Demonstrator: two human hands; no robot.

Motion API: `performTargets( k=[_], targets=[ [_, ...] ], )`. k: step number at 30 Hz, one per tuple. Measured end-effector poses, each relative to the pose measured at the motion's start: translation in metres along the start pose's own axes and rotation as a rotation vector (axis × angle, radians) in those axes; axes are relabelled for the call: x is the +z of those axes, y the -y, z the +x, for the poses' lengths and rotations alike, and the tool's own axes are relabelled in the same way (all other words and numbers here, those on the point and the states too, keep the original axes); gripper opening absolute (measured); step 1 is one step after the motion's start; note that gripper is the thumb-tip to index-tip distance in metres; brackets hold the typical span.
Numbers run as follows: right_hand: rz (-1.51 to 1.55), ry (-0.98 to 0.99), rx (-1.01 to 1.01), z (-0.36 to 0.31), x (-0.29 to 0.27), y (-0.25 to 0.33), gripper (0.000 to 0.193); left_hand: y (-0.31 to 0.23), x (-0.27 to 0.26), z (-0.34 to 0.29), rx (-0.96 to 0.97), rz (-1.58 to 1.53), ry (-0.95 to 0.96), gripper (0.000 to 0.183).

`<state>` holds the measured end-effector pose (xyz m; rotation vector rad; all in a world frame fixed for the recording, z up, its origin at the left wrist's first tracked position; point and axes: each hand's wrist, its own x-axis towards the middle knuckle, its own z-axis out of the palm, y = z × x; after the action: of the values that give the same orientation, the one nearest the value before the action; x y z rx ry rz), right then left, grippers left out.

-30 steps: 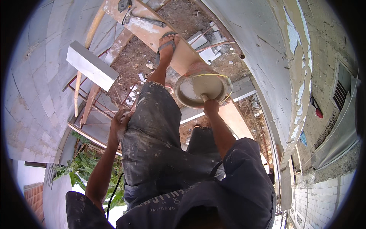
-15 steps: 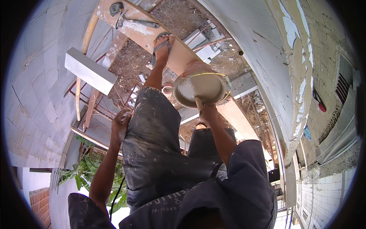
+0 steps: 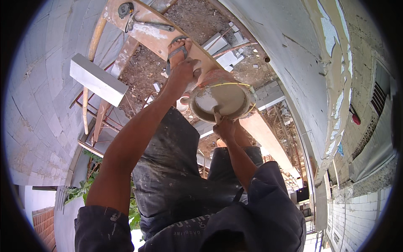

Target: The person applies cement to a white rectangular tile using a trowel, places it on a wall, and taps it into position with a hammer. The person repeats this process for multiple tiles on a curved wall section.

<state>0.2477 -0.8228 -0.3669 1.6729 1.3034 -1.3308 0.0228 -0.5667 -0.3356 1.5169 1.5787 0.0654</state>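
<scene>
The bucket [image 3: 216, 77] is showing a reddish side and a yellow handle [image 3: 222, 83]; its mix [image 3: 228, 96] is reading grey. The tan plank [image 3: 203, 61] is displaying white smears, the dark trousers [image 3: 166, 164] are bearing pale speckles, and the block [image 3: 98, 80] is showing white and grey.

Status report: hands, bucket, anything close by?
Right hand gripping pale slim handle at round bucket of wet grey mortar. Left hand near grey-sandalled foot, grip unclear. Foot on brown wooden plank, close to bucket.

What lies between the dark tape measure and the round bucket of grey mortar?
Head view: dark-handled hammer, grey-sandalled foot, then the left hand nearest the bucket.
</scene>
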Motion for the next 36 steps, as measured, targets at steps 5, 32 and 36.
performTargets(
  k=[5,32,36],
  targets=[
    [0.282,-0.014,0.119,-0.094,-0.082,-0.019,0.049,-0.042,0.094,0.031,0.16,0.174,0.282,0.029],
    [0.44,-0.287,-0.131,-0.041,-0.169,0.019,0.036,-0.019,0.051,0.014,0.218,-0.189,0.044,0.036],
    [0.486,0.0,-0.122,-0.052,-0.148,0.005,0.031,0.116,-0.043,0.099,-0.594,-0.138,-0.424,0.024]
  ],
)
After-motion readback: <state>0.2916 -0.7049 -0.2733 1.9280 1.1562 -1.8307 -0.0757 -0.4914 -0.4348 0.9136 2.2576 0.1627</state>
